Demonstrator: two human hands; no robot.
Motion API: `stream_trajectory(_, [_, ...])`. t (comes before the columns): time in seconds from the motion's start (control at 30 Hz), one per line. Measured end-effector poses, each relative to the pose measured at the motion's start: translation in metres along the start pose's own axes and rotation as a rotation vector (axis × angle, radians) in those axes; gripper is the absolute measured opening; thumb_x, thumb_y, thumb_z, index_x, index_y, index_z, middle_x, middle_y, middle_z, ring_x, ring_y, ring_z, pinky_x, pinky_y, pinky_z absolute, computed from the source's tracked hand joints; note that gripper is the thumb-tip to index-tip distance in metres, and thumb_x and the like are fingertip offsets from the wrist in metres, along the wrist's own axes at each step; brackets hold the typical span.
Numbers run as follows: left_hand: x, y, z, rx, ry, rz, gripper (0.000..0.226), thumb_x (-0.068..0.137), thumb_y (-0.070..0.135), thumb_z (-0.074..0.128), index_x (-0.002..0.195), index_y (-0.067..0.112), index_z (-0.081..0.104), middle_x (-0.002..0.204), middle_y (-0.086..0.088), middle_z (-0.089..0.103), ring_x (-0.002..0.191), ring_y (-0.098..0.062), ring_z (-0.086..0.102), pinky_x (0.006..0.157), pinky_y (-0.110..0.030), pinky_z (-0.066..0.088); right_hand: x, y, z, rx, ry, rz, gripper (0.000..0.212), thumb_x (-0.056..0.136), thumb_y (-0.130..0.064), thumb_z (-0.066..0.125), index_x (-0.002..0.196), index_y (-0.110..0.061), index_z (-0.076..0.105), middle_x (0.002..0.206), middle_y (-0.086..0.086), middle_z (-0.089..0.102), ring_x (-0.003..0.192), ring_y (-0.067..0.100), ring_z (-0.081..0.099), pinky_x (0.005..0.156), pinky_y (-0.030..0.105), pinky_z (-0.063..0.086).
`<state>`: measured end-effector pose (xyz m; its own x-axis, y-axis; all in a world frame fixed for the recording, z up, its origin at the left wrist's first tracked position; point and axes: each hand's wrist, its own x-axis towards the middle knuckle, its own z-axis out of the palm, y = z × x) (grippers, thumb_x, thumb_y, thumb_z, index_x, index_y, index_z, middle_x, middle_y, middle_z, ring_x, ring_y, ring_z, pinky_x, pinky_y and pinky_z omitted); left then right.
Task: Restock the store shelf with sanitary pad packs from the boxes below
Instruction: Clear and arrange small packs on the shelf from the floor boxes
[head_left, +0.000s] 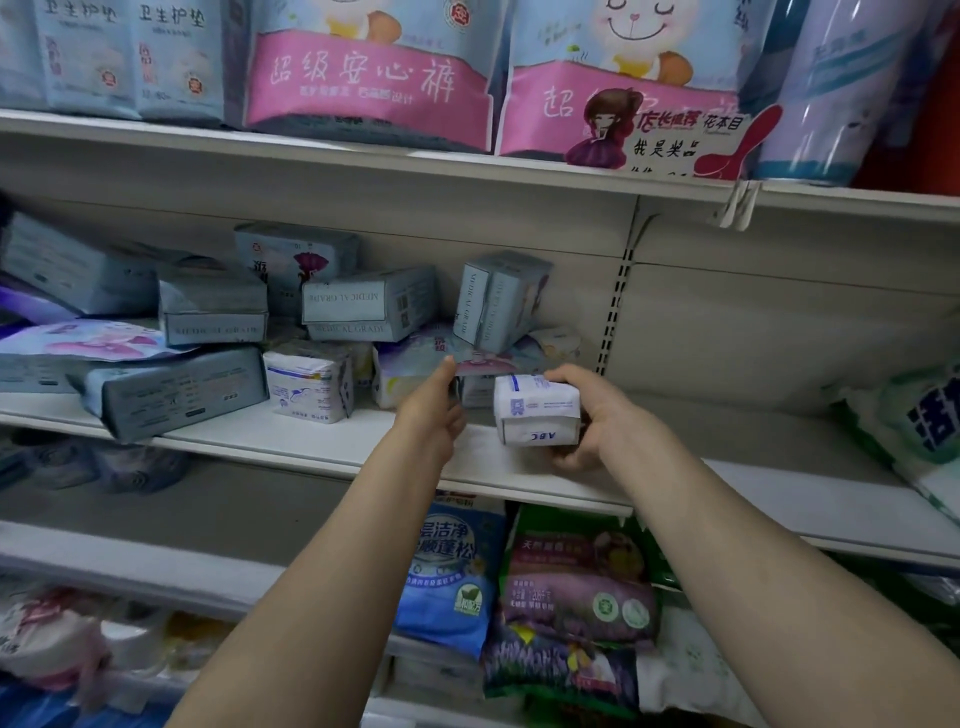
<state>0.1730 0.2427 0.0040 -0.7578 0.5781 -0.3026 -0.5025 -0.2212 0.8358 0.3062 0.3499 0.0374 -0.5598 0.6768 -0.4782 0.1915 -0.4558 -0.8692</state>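
White pack (536, 410) with blue print and "ABC" upside down sits low over the front of the middle shelf (332, 441), gripped from the right side. Behind it, grey-blue "MEDICAL GRADE" packs (369, 304) lie jumbled, one standing tilted (498, 301), another white pack (310, 384) upright.

Middle shelf (322, 447) — two white pad packs (309, 382), about six grey-blue boxes (369, 304); above it — two pink-banded packs (369, 73).
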Motion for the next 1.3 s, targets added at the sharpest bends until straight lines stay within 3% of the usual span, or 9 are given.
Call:
stream_trajectory(0.07, [0.003,0.003,0.015,-0.078,-0.006,-0.054,0.054,0.091,0.049,0.067,0.124,0.008,0.057,0.105,-0.011,0.069,0.083,-0.019,0.068,0.066,-0.024,0.056,-0.002,-0.001,-0.011,0.044,0.021,-0.011,0.021,0.077,-0.028,0.073,0.063,-0.018,0.062,0.056,0.001,0.067,0.07,0.024,0.061,0.099,0.036,0.044])
stream_trajectory(0.17, [0.016,0.005,0.031,-0.124,0.023,-0.089,0.045,0.092,0.048,0.066,0.117,0.012,0.059,0.108,-0.006,0.066,0.102,-0.019,0.065,0.079,-0.029,0.053,-0.005,-0.001,-0.025,0.08,0.032,-0.008,0.021,0.078,-0.029,0.072,0.063,-0.019,0.061,0.055,0.001,0.066,0.069,0.023,0.06,0.091,0.034,0.044])
stream_trajectory(0.23, [0.02,0.004,0.036,-0.134,0.015,-0.049,0.028,0.099,0.039,0.059,0.106,0.012,0.061,0.098,-0.006,0.068,0.086,-0.015,0.062,0.073,-0.023,0.05,-0.008,-0.002,-0.033,0.112,0.034,-0.014,0.019,0.078,-0.029,0.073,0.065,-0.019,0.063,0.059,0.002,0.067,0.07,0.024,0.061,0.092,0.033,0.047])
stream_trajectory(0.33, [0.028,-0.002,0.041,-0.127,-0.016,0.032,0.02,0.103,0.018,0.048,0.11,0.006,0.063,0.082,-0.007,0.073,0.056,-0.009,0.054,0.044,-0.015,0.043,-0.01,-0.004,-0.043,0.139,0.047,-0.016,0.016,0.077,-0.029,0.075,0.069,-0.018,0.066,0.067,0.003,0.07,0.074,0.025,0.064,0.096,0.035,0.049])
stream_trajectory(0.57, [0.015,-0.025,0.035,-0.249,0.073,0.138,0.016,0.091,0.007,0.052,0.107,0.01,0.057,0.1,-0.011,0.061,0.087,-0.02,0.062,0.063,-0.027,0.056,-0.015,0.006,-0.068,0.169,0.051,-0.056,0.015,0.084,-0.032,0.07,0.08,-0.017,0.067,0.076,0.004,0.071,0.077,0.025,0.065,0.081,0.033,0.049])
stream_trajectory(0.73, [-0.022,-0.046,0.025,-0.278,-0.009,0.195,0.027,0.085,0.002,0.05,0.108,0.001,0.064,0.098,-0.016,0.071,0.084,-0.027,0.07,0.077,-0.038,0.062,-0.034,0.013,-0.09,0.171,0.027,-0.075,0.018,0.09,-0.03,0.065,0.08,-0.015,0.063,0.075,0.005,0.068,0.074,0.025,0.062,0.07,0.032,0.045])
stream_trajectory(0.87, [-0.056,-0.066,0.021,-0.254,0.029,0.187,0.023,0.083,0.0,0.049,0.102,0.004,0.061,0.083,-0.011,0.066,0.073,-0.023,0.066,0.06,-0.03,0.06,-0.045,0.021,-0.101,0.155,-0.016,-0.07,0.016,0.089,-0.031,0.065,0.084,-0.016,0.066,0.072,0.006,0.072,0.077,0.027,0.065,0.083,0.035,0.049])
stream_trajectory(1.07, [-0.1,-0.107,0.019,-0.194,0.025,0.171,0.014,0.088,0.006,0.053,0.097,0.008,0.064,0.082,-0.009,0.065,0.069,-0.023,0.063,0.054,-0.027,0.055,-0.062,0.04,-0.132,0.122,-0.044,-0.042,0.007,0.091,-0.023,0.066,0.091,-0.015,0.064,0.078,0.008,0.071,0.076,0.028,0.065,0.067,0.038,0.051])
stream_trajectory(1.3, [-0.131,-0.135,0.019,-0.246,0.058,0.136,0.013,0.094,0.005,0.05,0.097,0.004,0.063,0.087,-0.012,0.068,0.08,-0.025,0.068,0.068,-0.035,0.058,-0.071,0.049,-0.154,0.241,-0.044,-0.071,0.022,0.087,-0.027,0.067,0.108,-0.018,0.07,0.098,0.007,0.075,0.079,0.028,0.069,0.065,0.033,0.055])
